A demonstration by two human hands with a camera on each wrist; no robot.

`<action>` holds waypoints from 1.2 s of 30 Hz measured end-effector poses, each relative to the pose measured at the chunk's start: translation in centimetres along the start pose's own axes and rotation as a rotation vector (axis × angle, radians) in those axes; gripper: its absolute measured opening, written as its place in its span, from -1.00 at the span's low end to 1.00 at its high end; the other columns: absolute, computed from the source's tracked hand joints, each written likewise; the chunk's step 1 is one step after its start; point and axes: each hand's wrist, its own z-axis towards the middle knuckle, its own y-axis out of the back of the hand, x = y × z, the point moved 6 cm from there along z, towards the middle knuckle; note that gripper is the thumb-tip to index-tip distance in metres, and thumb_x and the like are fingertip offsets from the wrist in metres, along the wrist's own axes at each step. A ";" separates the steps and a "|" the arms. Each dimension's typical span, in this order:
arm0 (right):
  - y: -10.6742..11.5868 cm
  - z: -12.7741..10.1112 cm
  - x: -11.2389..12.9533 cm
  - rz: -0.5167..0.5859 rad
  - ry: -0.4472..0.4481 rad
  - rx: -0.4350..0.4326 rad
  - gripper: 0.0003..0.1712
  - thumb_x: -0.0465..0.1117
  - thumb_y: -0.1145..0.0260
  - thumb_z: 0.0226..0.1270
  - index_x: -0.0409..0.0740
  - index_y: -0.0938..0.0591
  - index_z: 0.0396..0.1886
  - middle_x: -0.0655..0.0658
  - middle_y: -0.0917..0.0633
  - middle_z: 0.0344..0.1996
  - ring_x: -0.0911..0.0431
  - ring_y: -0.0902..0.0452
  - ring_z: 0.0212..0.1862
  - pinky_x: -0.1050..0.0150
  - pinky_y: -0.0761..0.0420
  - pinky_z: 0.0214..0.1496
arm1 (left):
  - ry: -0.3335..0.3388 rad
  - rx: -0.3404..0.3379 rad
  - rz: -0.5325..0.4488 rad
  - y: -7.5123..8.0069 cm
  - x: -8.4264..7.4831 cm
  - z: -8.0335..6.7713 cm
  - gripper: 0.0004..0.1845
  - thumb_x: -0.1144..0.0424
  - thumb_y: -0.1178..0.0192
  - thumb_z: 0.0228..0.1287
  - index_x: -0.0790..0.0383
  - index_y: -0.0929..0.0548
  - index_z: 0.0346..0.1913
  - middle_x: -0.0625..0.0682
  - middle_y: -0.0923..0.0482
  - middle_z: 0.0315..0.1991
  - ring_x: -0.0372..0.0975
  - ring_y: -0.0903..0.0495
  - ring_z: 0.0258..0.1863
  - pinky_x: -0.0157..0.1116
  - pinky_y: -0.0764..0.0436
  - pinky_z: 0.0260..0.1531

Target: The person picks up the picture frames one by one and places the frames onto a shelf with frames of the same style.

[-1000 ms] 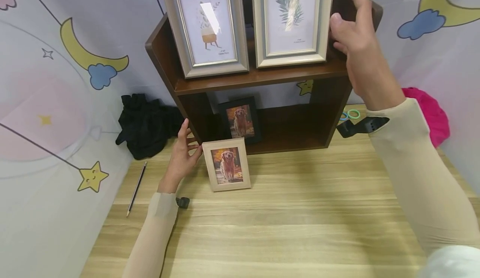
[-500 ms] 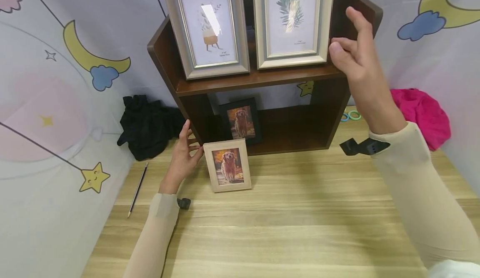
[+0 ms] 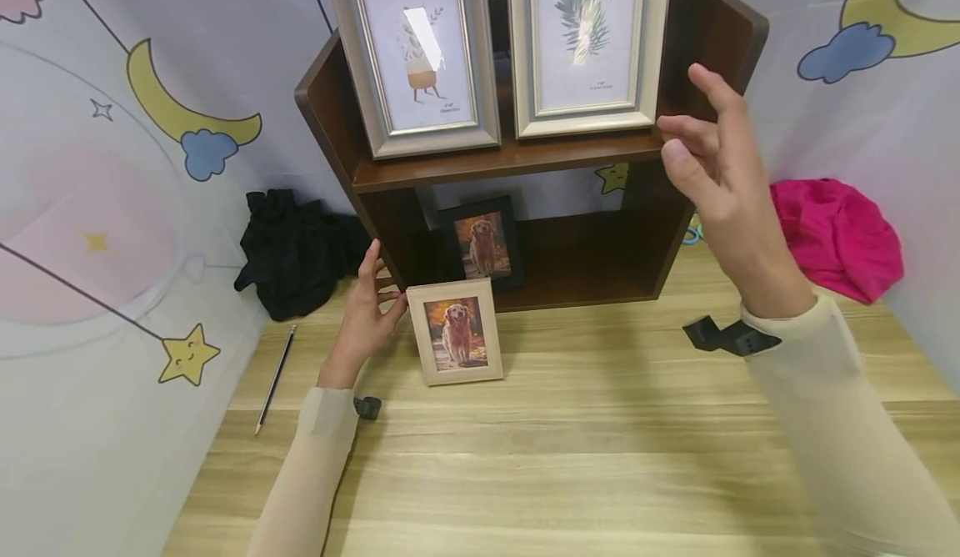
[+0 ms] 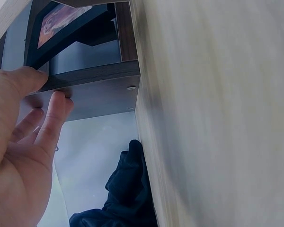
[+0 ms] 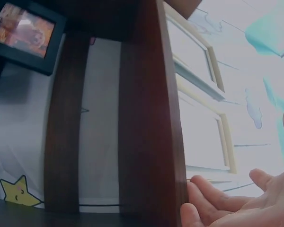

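Note:
My left hand (image 3: 362, 319) holds the left side panel of a dark brown wooden shelf (image 3: 517, 157) near its bottom; in the left wrist view the thumb lies at the panel's front edge, fingers along its outer face. Two large silvery picture frames stand on the upper level, a plant-pot frame (image 3: 420, 65) and a leaf-print frame (image 3: 588, 48). My right hand (image 3: 723, 169), fingers spread and loosely bent, is beside the leaf-print frame's lower right corner, at the upper board's edge in the right wrist view. Whether its fingertips touch the frame is unclear.
A small black dog-photo frame (image 3: 512, 244) leans in the lower compartment. Before it stands a cream dog-photo frame (image 3: 491, 340) on the wooden table. Black cloth (image 3: 288, 257) and a pencil (image 3: 275, 380) lie left; pink cloth (image 3: 836, 236) and coloured rings (image 3: 692, 234) lie right.
My right hand has moved down along the leaf-print frame's right side to its lower corner. The left hand keeps its place on the shelf, and the frames stand as before.

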 end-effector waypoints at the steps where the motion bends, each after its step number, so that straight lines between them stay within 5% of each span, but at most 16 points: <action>1: 0.0 -0.2 -0.1 -0.001 0.003 -0.004 -0.20 -0.10 -0.15 0.56 0.27 -0.18 0.72 -0.07 -0.35 0.63 0.04 -0.43 0.51 0.21 -0.50 0.58 | -0.004 -0.001 0.001 0.0 0.0 0.0 0.20 0.66 -0.31 0.33 -0.16 0.17 0.74 0.53 -0.41 0.39 0.31 -0.77 0.06 0.16 -0.85 -0.01; 7: -0.3 -0.8 -0.2 -0.029 0.035 -0.033 -0.23 -0.08 -0.18 0.57 0.30 -0.23 0.70 -0.21 -0.50 0.53 0.05 -0.46 0.51 0.35 -0.47 0.40 | -0.001 0.012 -0.017 0.0 -0.2 0.1 0.19 0.66 -0.31 0.33 -0.16 0.17 0.74 0.53 -0.40 0.40 0.34 -0.76 0.08 0.18 -0.84 0.01; 14: -0.6 -2.0 0.0 -0.038 0.064 -0.032 -0.23 -0.11 -0.20 0.54 0.26 -0.26 0.68 -0.19 -0.52 0.50 0.06 -0.47 0.47 0.31 -0.40 0.43 | -0.005 0.008 -0.006 0.0 -0.3 0.1 0.20 0.67 -0.31 0.32 -0.14 0.17 0.74 0.53 -0.41 0.39 0.34 -0.76 0.07 0.18 -0.84 0.00; 24: -2.2 -3.4 -0.6 -0.030 0.108 0.086 -0.22 -0.28 -0.17 0.53 0.17 -0.27 0.69 -0.11 -0.63 0.35 0.16 -0.60 0.31 0.36 -0.51 0.40 | 0.005 0.018 -0.003 0.1 -0.1 0.0 0.20 0.65 -0.32 0.33 -0.16 0.18 0.74 0.55 -0.39 0.39 0.34 -0.76 0.08 0.19 -0.84 0.01; 36: -4.7 -4.9 -3.0 0.028 0.029 0.257 -0.20 -0.31 -0.12 0.64 0.22 -0.15 0.73 -0.02 -0.66 0.31 0.19 -0.61 0.32 0.50 -0.56 0.38 | 0.017 0.015 0.027 0.1 -0.2 0.1 0.20 0.62 -0.35 0.34 -0.17 0.18 0.74 0.54 -0.40 0.39 0.31 -0.77 0.07 0.15 -0.85 0.04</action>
